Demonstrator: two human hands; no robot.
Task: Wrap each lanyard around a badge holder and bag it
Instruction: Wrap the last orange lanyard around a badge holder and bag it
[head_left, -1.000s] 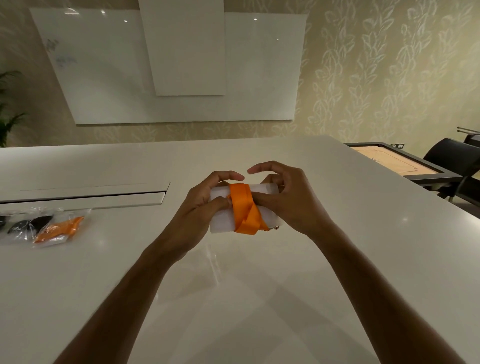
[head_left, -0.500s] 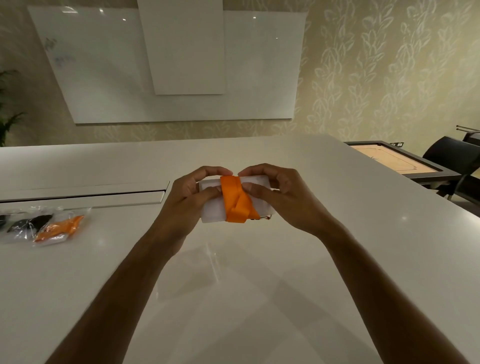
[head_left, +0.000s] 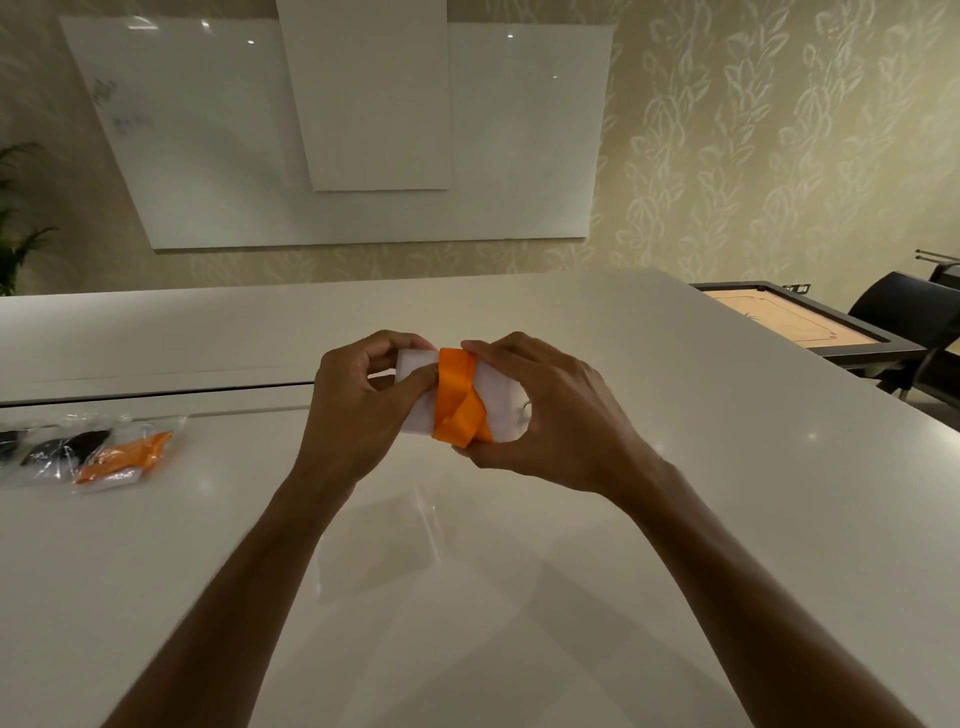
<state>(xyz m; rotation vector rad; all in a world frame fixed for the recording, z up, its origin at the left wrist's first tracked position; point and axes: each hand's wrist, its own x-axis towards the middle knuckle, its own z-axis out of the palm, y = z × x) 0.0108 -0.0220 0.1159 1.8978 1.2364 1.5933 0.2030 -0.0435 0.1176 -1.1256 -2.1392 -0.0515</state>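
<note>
Above white table (head_left: 675, 493), both hands (left (head_left: 358, 410), right (head_left: 550, 415)) grip orange-wrapped badge holder (head_left: 501, 402).

We cannot see the ends of the badge holder (head_left: 498, 400), covered by the left hand (head_left: 358, 410) and right hand (head_left: 556, 415). The black bagged bundle (head_left: 10, 441) is cut by the left edge. Whiteboard scribbles (head_left: 124, 111) are unreadable.

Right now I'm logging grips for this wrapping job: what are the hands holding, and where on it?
Both hold the white badge holder wrapped in the orange lanyard: left hand grips its left end, right hand its right end.
</note>
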